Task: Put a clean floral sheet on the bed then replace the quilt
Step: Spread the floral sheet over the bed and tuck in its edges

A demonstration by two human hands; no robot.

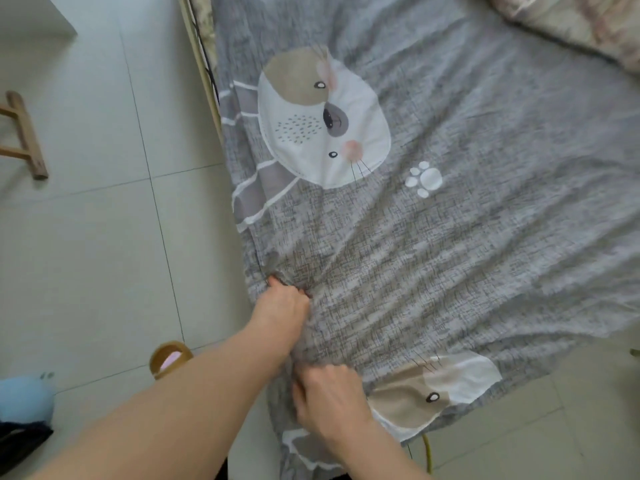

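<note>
Your left hand [282, 306] and right hand [329, 396] each pinch the grey sheet [450, 237] at the bed's near-left edge.

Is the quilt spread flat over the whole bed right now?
No, the quilt lies bunched at the far corner, while both hands grip the grey sheet at the near edge.

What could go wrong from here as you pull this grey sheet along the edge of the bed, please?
1. Both the left hand and right hand grip the grey sheet at one side; pulling may deepen its wrinkles or skew it.
2. The quilt lies on the sheet's far corner and could be dragged.
</note>
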